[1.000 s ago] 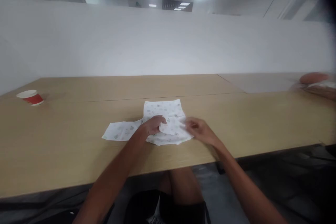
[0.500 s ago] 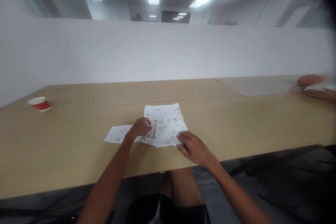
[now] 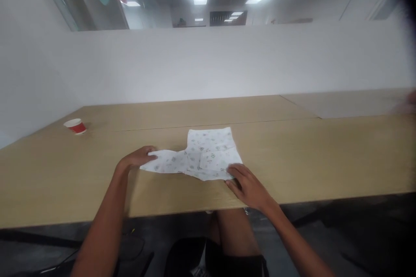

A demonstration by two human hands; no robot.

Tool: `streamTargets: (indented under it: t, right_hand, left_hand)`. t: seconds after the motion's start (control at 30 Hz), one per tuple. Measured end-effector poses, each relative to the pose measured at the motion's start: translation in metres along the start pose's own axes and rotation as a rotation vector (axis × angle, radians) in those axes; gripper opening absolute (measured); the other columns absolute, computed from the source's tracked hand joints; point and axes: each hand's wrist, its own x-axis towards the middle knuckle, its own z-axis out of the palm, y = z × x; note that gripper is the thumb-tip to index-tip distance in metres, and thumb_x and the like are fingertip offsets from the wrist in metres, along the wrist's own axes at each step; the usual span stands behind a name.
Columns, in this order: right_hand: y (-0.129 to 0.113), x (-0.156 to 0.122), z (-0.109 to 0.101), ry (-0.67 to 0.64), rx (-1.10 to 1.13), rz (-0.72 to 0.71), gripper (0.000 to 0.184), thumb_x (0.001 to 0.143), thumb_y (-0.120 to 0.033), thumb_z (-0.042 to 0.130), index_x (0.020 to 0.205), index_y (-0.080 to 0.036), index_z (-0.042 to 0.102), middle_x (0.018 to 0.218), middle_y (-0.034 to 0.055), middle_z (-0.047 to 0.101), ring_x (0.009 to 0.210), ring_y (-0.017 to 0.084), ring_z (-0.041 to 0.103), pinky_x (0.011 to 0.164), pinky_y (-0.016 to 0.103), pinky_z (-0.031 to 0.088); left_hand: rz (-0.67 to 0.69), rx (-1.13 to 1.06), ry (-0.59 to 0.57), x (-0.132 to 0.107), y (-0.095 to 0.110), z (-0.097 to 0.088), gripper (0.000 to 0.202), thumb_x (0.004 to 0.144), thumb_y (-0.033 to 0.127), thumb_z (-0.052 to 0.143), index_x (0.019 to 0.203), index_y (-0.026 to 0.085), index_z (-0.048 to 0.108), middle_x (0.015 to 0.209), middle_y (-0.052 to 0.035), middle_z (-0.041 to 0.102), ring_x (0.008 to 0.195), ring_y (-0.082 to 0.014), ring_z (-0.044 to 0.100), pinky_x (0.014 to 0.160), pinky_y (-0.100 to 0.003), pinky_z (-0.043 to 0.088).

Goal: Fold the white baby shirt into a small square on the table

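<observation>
The printed white cloth [image 3: 201,157] lies on the desk [image 3: 286,151] just below the frame's centre, its left end pinched in the left hand's [image 3: 139,157] grip, while the right hand [image 3: 249,187], loosely spread at its lower-right corner, should press lightly against creasing.

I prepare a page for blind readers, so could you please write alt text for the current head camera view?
A person's left hand touches the narrow left end of a white patterned cloth on a light brown table, while the right hand touches its lower right part. A red-and-white cup is farther back, at left.
</observation>
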Motion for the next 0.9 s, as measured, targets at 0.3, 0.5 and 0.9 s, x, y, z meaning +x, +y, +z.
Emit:
streamTargets:
  t: [0.3, 0.5, 0.9]
  right_hand:
    - [-0.002, 0.002, -0.001, 0.013, 0.005, -0.002, 0.028, 0.098, -0.028, 0.052, 0.123, -0.017, 0.056, 0.125, 0.0108, 0.056, 0.121, 0.024, 0.050, 0.107, 0.043, 0.045]
    - [-0.007, 0.002, -0.004, 0.010, 0.027, 0.006, 0.026, 0.099, -0.028, 0.051, 0.121, -0.016, 0.057, 0.125, 0.0106, 0.056, 0.120, 0.023, 0.050, 0.107, 0.041, 0.043]
    - [0.005, 0.088, 0.018, -0.196, -0.098, 0.449, 0.033, 0.098, -0.039, 0.049, 0.113, -0.011, 0.058, 0.115, 0.0149, 0.057, 0.100, 0.027, 0.058, 0.085, 0.037, 0.046]
  left_hand:
    - [0.131, -0.914, -0.059, -0.001, 0.175, 0.052, 0.061, 0.078, 0.058, 0.069, 0.124, 0.024, 0.046, 0.100, -0.0066, 0.062, 0.066, -0.0128, 0.060, 0.052, -0.020, 0.044]
    - [0.374, -0.786, -0.092, -0.005, 0.156, 0.100, 0.041, 0.088, 0.044, 0.059, 0.119, 0.018, 0.054, 0.104, -0.0106, 0.063, 0.094, -0.0211, 0.063, 0.082, -0.035, 0.053]
    - [0.632, -0.072, 0.151, -0.015, 0.086, 0.138, 0.044, 0.072, -0.002, 0.047, 0.107, 0.020, 0.065, 0.113, -0.0054, 0.060, 0.116, -0.0200, 0.052, 0.107, -0.038, 0.042]
